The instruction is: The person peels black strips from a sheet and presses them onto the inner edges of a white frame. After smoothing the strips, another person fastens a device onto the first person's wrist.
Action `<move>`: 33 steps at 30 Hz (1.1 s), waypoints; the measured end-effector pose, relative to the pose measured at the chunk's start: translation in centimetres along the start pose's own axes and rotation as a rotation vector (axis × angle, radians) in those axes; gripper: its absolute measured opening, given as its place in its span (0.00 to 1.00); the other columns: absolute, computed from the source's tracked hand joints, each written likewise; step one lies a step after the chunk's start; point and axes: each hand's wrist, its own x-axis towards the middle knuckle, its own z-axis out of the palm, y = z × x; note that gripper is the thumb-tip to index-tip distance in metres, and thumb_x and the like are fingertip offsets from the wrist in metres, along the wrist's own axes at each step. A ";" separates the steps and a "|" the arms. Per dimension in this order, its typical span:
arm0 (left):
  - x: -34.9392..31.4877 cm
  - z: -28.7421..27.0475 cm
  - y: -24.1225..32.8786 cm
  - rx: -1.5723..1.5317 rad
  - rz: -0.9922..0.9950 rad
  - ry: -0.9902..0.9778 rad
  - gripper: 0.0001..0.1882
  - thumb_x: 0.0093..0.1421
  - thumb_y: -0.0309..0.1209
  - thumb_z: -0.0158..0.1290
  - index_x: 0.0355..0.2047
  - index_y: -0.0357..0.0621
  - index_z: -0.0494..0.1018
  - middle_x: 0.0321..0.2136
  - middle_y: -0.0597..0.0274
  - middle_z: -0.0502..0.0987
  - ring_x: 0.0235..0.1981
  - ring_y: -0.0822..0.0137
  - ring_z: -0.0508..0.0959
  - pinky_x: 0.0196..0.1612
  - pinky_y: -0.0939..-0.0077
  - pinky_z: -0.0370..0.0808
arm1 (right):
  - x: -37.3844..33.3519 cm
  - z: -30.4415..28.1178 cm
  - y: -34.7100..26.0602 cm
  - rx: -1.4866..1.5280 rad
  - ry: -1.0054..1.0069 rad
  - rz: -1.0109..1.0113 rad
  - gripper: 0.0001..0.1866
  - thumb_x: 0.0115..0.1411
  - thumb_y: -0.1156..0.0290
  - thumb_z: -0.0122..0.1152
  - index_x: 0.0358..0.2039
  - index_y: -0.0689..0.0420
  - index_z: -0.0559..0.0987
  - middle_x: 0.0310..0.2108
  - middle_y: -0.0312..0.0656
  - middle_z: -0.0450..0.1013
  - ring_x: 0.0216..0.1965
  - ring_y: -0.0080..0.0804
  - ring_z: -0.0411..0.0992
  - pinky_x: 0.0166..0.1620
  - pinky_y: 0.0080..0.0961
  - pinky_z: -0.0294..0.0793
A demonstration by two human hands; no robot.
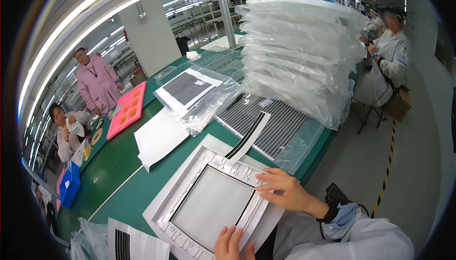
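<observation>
A white plastic frame [183,234] with moulded ribs lies at a slant before me. Black strips [191,189] line the edges of its rectangular opening. My right hand [285,191] rests open on the frame's right side, its fingers stretched out and fingertips at the upper right corner of the opening. My left hand [232,245] is at the lower right side, fingers extended with the thumb apart, touching near the black strip there; its lower part is cut off. A white backing strip [249,136] carrying a black strip lies across the frame's far edge.
Sheets of black strips [270,122] lie beyond the frame, near a tall stack of bagged parts [299,56]. White paper [160,136], a striped sheet [135,243], a pink tray [127,110] and a blue bin [70,185] are leftward. Other people sit and stand around.
</observation>
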 end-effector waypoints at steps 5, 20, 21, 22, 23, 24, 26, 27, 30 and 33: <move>-3.2 -1.4 -1.3 -0.143 0.148 0.224 0.13 0.58 0.21 0.54 0.45 0.41 0.74 0.46 0.50 0.74 0.51 0.47 0.72 0.51 0.55 0.70 | 1.1 -2.9 -0.7 0.597 -0.036 0.398 0.10 0.62 0.73 0.54 0.36 0.64 0.81 0.43 0.47 0.76 0.48 0.28 0.72 0.52 0.23 0.68; -5.8 -1.1 -4.6 0.078 0.087 0.211 0.13 0.57 0.19 0.48 0.39 0.45 0.79 0.39 0.57 0.79 0.47 0.52 0.74 0.49 0.58 0.68 | -1.0 0.0 0.5 -0.269 0.100 -0.105 0.13 0.57 0.67 0.57 0.40 0.58 0.81 0.48 0.51 0.73 0.44 0.47 0.74 0.47 0.35 0.73; -5.9 -1.1 -4.5 0.074 0.087 0.219 0.13 0.56 0.19 0.49 0.39 0.45 0.79 0.39 0.58 0.79 0.46 0.52 0.74 0.49 0.58 0.68 | -1.1 0.1 0.4 -0.268 0.132 -0.101 0.12 0.56 0.68 0.58 0.39 0.58 0.81 0.47 0.51 0.73 0.43 0.47 0.74 0.46 0.35 0.73; -5.9 -1.2 -4.4 0.089 0.079 0.224 0.13 0.56 0.19 0.49 0.39 0.45 0.79 0.39 0.58 0.79 0.46 0.52 0.74 0.49 0.58 0.68 | -1.2 0.1 0.4 -0.265 0.163 -0.096 0.11 0.55 0.70 0.59 0.38 0.58 0.82 0.46 0.50 0.74 0.42 0.47 0.75 0.45 0.34 0.74; -5.9 -1.3 -4.3 0.097 0.074 0.232 0.13 0.56 0.19 0.49 0.39 0.45 0.79 0.38 0.58 0.79 0.47 0.51 0.74 0.49 0.59 0.68 | -1.2 0.2 0.6 -0.261 0.181 -0.118 0.11 0.54 0.72 0.59 0.37 0.60 0.81 0.44 0.50 0.75 0.41 0.46 0.75 0.44 0.33 0.74; -5.8 -1.4 -4.1 0.099 0.072 0.237 0.13 0.56 0.19 0.50 0.39 0.45 0.79 0.38 0.58 0.79 0.47 0.51 0.74 0.49 0.59 0.67 | -1.3 0.2 0.8 -0.250 0.176 -0.120 0.11 0.54 0.72 0.59 0.37 0.60 0.81 0.44 0.50 0.75 0.41 0.46 0.75 0.44 0.33 0.74; -6.0 -1.5 -3.9 0.131 0.056 0.245 0.13 0.56 0.20 0.50 0.39 0.46 0.78 0.39 0.59 0.78 0.47 0.50 0.73 0.51 0.58 0.67 | -1.6 0.0 0.9 -0.172 0.232 -0.100 0.11 0.54 0.73 0.59 0.37 0.61 0.81 0.43 0.50 0.76 0.41 0.46 0.75 0.44 0.33 0.74; -5.7 -1.6 -3.8 0.180 0.063 0.250 0.13 0.56 0.20 0.50 0.39 0.47 0.78 0.39 0.59 0.78 0.47 0.49 0.73 0.51 0.57 0.66 | -1.5 -0.2 0.7 -0.111 0.245 -0.097 0.10 0.56 0.73 0.58 0.37 0.63 0.81 0.41 0.50 0.77 0.41 0.43 0.76 0.44 0.31 0.74; -5.2 -1.6 -2.8 0.278 0.057 0.317 0.13 0.57 0.19 0.50 0.40 0.46 0.78 0.40 0.56 0.78 0.47 0.48 0.73 0.53 0.54 0.66 | -2.1 -1.4 1.5 0.283 0.264 0.167 0.11 0.60 0.72 0.55 0.37 0.66 0.80 0.39 0.48 0.77 0.42 0.39 0.76 0.46 0.29 0.73; -5.2 -1.2 -1.2 -0.044 0.116 0.349 0.11 0.59 0.19 0.51 0.41 0.42 0.77 0.41 0.50 0.77 0.48 0.49 0.73 0.53 0.53 0.67 | -0.5 -2.4 1.2 0.831 0.395 0.441 0.13 0.63 0.67 0.53 0.30 0.64 0.80 0.34 0.45 0.77 0.38 0.35 0.74 0.47 0.31 0.71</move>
